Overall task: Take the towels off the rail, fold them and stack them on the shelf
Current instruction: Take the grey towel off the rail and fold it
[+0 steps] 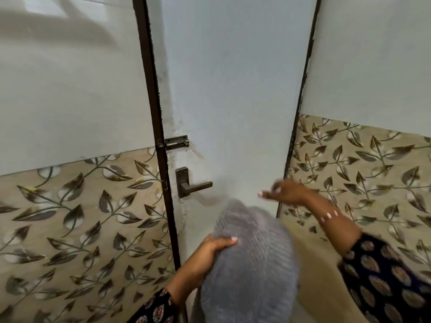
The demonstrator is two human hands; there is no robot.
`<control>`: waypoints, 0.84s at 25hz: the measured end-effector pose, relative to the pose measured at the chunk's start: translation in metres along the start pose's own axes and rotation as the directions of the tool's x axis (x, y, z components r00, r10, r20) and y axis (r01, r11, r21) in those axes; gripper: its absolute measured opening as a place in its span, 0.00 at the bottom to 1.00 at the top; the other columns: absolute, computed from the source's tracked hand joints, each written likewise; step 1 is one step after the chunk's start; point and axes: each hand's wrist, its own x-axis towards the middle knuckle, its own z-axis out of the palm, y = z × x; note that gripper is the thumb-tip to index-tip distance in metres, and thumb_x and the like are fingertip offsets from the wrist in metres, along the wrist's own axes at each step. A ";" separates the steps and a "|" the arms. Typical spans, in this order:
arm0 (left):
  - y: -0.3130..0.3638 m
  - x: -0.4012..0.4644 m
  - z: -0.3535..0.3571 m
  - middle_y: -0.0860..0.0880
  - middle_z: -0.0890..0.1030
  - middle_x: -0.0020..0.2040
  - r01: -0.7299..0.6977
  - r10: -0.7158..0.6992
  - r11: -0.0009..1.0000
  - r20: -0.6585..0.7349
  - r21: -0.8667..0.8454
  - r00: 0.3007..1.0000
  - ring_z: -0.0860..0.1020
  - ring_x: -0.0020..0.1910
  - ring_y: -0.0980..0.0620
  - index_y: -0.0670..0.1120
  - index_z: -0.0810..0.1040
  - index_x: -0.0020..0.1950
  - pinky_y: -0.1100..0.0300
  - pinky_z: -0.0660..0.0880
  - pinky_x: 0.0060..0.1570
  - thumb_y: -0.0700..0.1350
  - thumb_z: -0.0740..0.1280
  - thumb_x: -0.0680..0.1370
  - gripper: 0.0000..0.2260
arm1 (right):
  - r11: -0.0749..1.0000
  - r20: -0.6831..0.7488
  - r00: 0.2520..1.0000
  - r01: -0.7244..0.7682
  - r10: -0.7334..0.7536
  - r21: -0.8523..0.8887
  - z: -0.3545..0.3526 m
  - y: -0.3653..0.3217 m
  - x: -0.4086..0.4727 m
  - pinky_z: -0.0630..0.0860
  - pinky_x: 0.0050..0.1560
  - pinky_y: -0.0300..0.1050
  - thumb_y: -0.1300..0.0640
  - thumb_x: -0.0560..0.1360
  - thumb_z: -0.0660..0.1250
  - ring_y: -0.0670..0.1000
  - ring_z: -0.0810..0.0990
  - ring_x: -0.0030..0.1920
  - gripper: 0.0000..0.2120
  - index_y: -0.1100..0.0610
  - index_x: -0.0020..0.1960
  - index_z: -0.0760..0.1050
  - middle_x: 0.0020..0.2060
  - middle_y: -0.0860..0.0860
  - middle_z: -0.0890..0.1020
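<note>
Gripping the grey towel point(249, 259) along its near-left edge, the left hand point(211, 249) has its fingers point(229, 240) curled over the bundle. The towel's long axis runs up and away from them. The right hand point(285, 191) hovers beyond its far end, fingers loose, holding nothing, apart from the cloth.

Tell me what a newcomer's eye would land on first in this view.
First, the fuzzy grey towel bunched low in the middle, gripped on its left side by the left hand. Next, the right hand, blurred, reaching out empty in front of the pale door, right of the dark handle and the bolt above it. Leaf-patterned tiles line the lower walls on both sides.
</note>
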 end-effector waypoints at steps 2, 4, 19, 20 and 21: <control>-0.006 -0.003 -0.006 0.44 0.85 0.38 0.054 -0.056 0.996 -0.034 -0.075 0.998 0.84 0.35 0.49 0.40 0.83 0.42 0.63 0.78 0.33 0.41 0.64 0.69 0.09 | 0.938 0.489 0.871 -0.210 0.051 0.276 0.052 0.027 -0.022 0.77 0.52 0.51 0.25 0.56 0.62 0.60 0.77 0.61 0.48 0.59 0.63 0.73 0.63 0.60 0.76; -0.014 -0.008 -0.008 0.42 0.85 0.38 0.114 -0.120 0.988 -0.057 -0.106 0.991 0.84 0.35 0.48 0.40 0.84 0.41 0.62 0.79 0.33 0.44 0.65 0.66 0.11 | 0.762 0.651 0.759 -0.406 -0.027 0.505 0.097 0.041 -0.046 0.77 0.55 0.53 0.22 0.51 0.64 0.58 0.76 0.62 0.48 0.52 0.62 0.74 0.63 0.56 0.76; 0.032 -0.083 -0.040 0.50 0.85 0.39 0.045 0.005 0.982 -0.261 0.185 0.965 0.82 0.39 0.53 0.46 0.77 0.45 0.60 0.76 0.43 0.45 0.63 0.75 0.05 | 0.009 0.196 0.938 -0.202 -0.286 0.979 0.138 -0.039 -0.092 0.81 0.35 0.43 0.52 0.46 0.83 0.55 0.85 0.39 0.30 0.61 0.45 0.83 0.41 0.58 0.86; 0.035 -0.090 -0.042 0.49 0.84 0.43 0.055 0.016 0.973 -0.299 0.225 0.954 0.81 0.43 0.52 0.47 0.76 0.47 0.58 0.77 0.46 0.47 0.65 0.75 0.06 | 0.013 0.181 0.944 -0.185 -0.275 0.983 0.138 -0.044 -0.089 0.81 0.35 0.44 0.53 0.45 0.83 0.55 0.85 0.39 0.31 0.62 0.45 0.82 0.41 0.58 0.86; 0.033 -0.098 -0.048 0.47 0.82 0.47 0.070 0.026 0.964 -0.354 0.256 0.935 0.80 0.47 0.50 0.47 0.75 0.49 0.55 0.77 0.50 0.50 0.65 0.74 0.08 | 0.004 0.167 0.949 -0.172 -0.269 0.985 0.139 -0.050 -0.085 0.81 0.36 0.44 0.53 0.42 0.83 0.56 0.85 0.39 0.35 0.62 0.47 0.82 0.41 0.59 0.86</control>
